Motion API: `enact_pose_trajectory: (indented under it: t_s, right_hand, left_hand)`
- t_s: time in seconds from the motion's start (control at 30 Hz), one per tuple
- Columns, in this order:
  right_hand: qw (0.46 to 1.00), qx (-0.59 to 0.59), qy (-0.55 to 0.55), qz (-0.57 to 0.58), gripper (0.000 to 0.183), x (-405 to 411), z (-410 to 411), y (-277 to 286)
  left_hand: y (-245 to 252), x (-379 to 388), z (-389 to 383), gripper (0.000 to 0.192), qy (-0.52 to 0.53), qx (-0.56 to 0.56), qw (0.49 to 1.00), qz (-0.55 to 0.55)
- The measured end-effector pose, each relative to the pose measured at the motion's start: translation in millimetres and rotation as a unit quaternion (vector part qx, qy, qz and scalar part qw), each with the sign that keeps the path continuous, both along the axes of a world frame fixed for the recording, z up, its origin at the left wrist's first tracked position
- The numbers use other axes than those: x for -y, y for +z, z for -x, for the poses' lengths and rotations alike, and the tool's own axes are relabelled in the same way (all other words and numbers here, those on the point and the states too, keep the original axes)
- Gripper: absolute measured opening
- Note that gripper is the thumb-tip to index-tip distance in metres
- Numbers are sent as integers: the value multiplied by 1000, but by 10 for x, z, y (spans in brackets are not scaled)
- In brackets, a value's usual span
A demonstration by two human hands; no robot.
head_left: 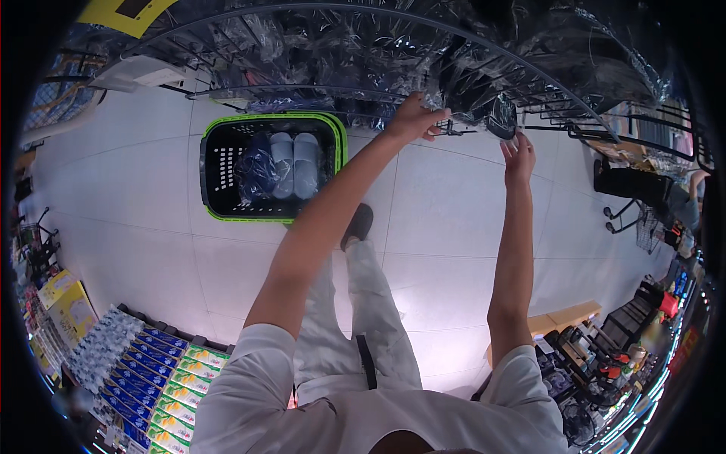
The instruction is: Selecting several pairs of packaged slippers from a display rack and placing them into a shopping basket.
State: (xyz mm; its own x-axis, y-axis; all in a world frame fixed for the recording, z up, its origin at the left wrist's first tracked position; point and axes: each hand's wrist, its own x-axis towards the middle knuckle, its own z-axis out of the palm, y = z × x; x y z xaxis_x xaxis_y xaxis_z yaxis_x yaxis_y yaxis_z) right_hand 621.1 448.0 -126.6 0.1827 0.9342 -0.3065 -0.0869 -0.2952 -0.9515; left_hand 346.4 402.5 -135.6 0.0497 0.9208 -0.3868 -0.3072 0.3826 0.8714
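My left hand [417, 120] is raised at the front of a wire shelf rack [340, 89], its fingers spread against clear plastic wrapping. Further right, my right hand [518, 154] has its fingertips on the lower end of a dark item in a clear bag [501, 118], which looks like a slipper. Many more dark plastic-wrapped goods [363, 42] fill the rack above. On the floor to the left stands a black shopping basket with a green rim [342, 144]. In it lie a pair of grey slippers [295, 165] and a dark blue item in clear plastic [256, 170].
Bottom left is a stack of blue and green packs [164, 380]. At the right, a person [635, 184] is beside a shopping cart [648, 228]. A goods display [590, 357] stands at the lower right, and a yellow sign [129, 14] hangs top left.
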Motion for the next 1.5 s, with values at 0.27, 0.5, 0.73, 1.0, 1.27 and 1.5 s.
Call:
enact_pose_trajectory:
  t_s: [0.27,0.5,0.73,1.0,1.27,1.5]
  right_hand:
    - [952,-88,58,288,49,1630,498,-690]
    - [866,-31,156,475,50,2891,819,-869]
    - [746,221,559,288,36,2849,1620,-1502]
    - [561,467,680,71,32,1753,2451,-1804]
    - [787,220,555,156,22,2218,3688,-1838]
    - [508,422,738,140,28,3139,3749,-2052]
  left_hand:
    - [-1517,2437,31,22,17,2,993,119]
    - [-2188,4881,680,28,62,-227,916,325]
    - [-2083,4736,1610,19,149,-286,898,298]
    - [-2295,3424,2695,50,326,-462,793,227]
    - [-4369,3875,3893,70,163,-417,778,441]
    - [-4581,3993,4212,75,252,-61,879,399]
